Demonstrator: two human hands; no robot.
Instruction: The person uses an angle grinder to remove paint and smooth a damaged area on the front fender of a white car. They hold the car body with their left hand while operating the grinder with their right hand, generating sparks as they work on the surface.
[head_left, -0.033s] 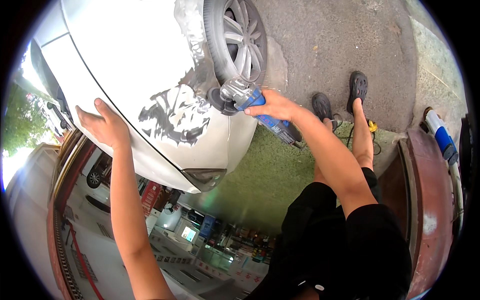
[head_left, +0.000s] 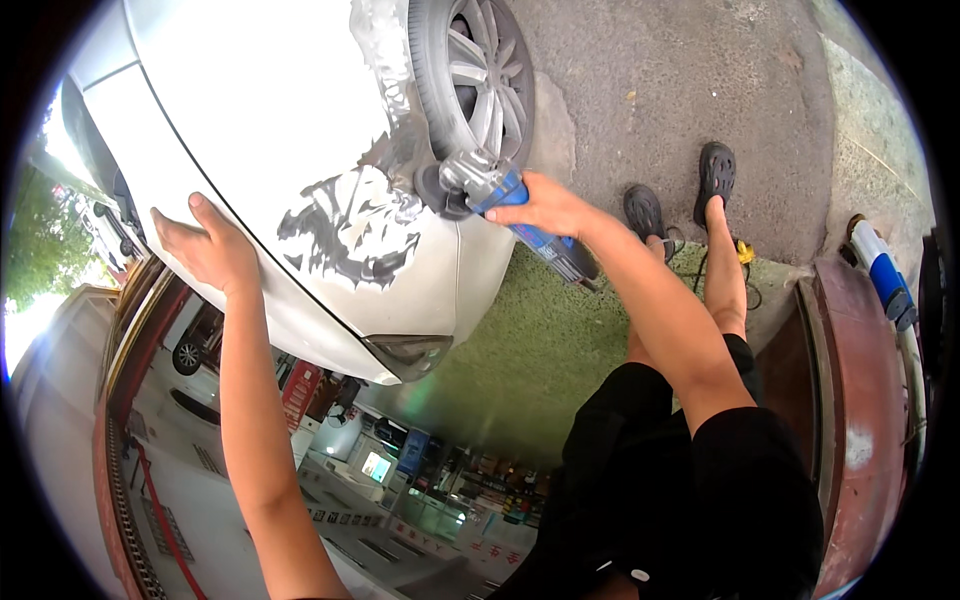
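My right hand (head_left: 540, 208) is wrapped round a blue angle grinder (head_left: 552, 252) with a metal head. Its dark round disc (head_left: 436, 190) sits against the white car's (head_left: 270, 90) body panel at the edge of the wheel arch. Shiny bare-metal and grey scuffed patches (head_left: 350, 230) spread over the panel beside the disc. Just past the grinder's head is the car's wheel (head_left: 485, 85), with a spoked rim. My left hand (head_left: 213, 250) rests on the white bodywork across a long panel gap, palm down, fingers stretched and thumb apart.
A dark lamp (head_left: 410, 355) is set into the car's near corner. My feet, in dark clogs (head_left: 716, 172), stand on rough pavement. Behind them lies a cable with a yellow part (head_left: 745, 252). A reddish-brown metal panel (head_left: 865, 400) stands at the right, and a cluttered workshop (head_left: 470, 490) lies below.
The grinder has shifted very slightly up and to the left, with its rear end tilting a little. My left hand stays in place on the car.
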